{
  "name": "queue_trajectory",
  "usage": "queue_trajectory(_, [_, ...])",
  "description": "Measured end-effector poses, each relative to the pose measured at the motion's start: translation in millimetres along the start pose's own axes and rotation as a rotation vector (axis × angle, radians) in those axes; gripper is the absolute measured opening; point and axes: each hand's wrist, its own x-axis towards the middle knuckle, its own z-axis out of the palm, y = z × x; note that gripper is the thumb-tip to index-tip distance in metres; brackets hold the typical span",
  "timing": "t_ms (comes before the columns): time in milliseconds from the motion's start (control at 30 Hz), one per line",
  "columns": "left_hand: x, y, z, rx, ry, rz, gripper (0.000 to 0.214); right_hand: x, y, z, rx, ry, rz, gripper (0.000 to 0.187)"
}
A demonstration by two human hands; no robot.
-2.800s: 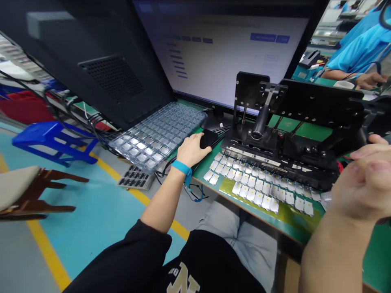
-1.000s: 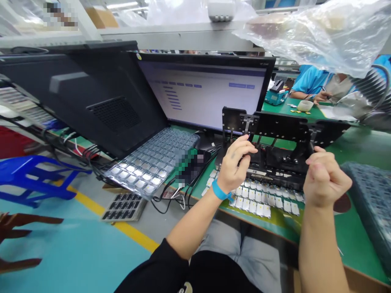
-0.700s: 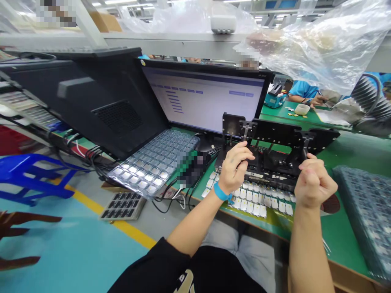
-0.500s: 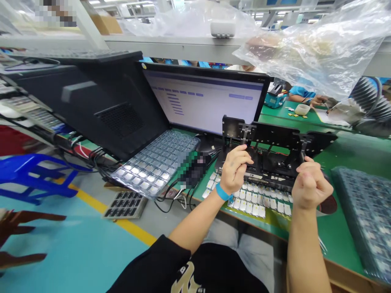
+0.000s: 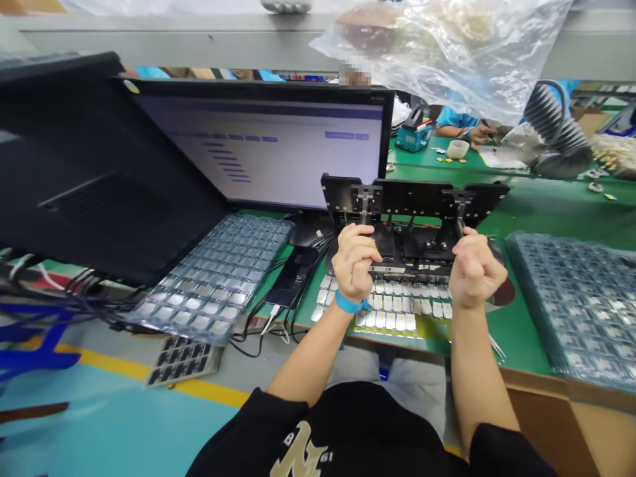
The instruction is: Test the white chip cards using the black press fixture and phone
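A black fixture (image 5: 413,199) with two upright metal clamp levers stands on the green bench before me. My left hand (image 5: 355,260), with a blue band round its wrist, is curled at the lower end of the left clamp lever (image 5: 364,211). The fingers of my right hand (image 5: 476,268) are closed round the right clamp lever (image 5: 460,213), and only its upper part shows. Below the fixture, several rows of small white rectangular parts (image 5: 390,311) lie near the bench's front edge, partly behind my left wrist.
A monitor (image 5: 268,149) stands at the back left. In front of it lie a clear tray of parts (image 5: 209,278) and a black device with cables (image 5: 293,275). Stacked clear trays (image 5: 581,298) sit on the right. Plastic sheeting (image 5: 447,53) hangs above; another person's hand (image 5: 481,134) is across the bench.
The view has turned to the right, so everything sits further left in it. Both hands remain at the clamp levers, and the fixture looks much the same.
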Motion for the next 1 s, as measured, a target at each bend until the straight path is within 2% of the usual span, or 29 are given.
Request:
queue_trajectory(200, [1, -1, 0.7, 0.017, -0.003, -0.048, 0.03, -1, 0, -2, -0.012, -0.019, 0.03, 0.038])
queue_trajectory(333, [3, 0, 3.2, -0.056, 0.032, -0.042, 0.026, 0, -2, -3, -0.034, -0.037, 0.043, 0.04])
queue_trajectory(500, [2, -4, 3.4, -0.162, 0.031, -0.025, 0.026, -1, -4, -4, -0.223, -0.053, 0.082, 0.048])
queue_trajectory(633, [-2, -4, -0.3, 0.041, -0.046, -0.052, 0.033, -2, -9, -5, -0.358, -0.068, 0.127, 0.057])
queue_trajectory(700, [-2, -3, -1.3, 0.122, -0.073, -0.058, 0.036, -3, -11, -4, -0.364, -0.065, 0.13, 0.057])
queue_trajectory(867, [1, 0, -0.9, -0.105, -0.011, -0.043, 0.025, -2, -15, -1, -0.289, -0.029, 0.083, 0.055])
queue_trajectory(1000, [2, 0, -2.6, -0.077, -0.051, -0.045, 0.025, -1, -16, 4, -0.224, 0.017, 0.073, 0.05])
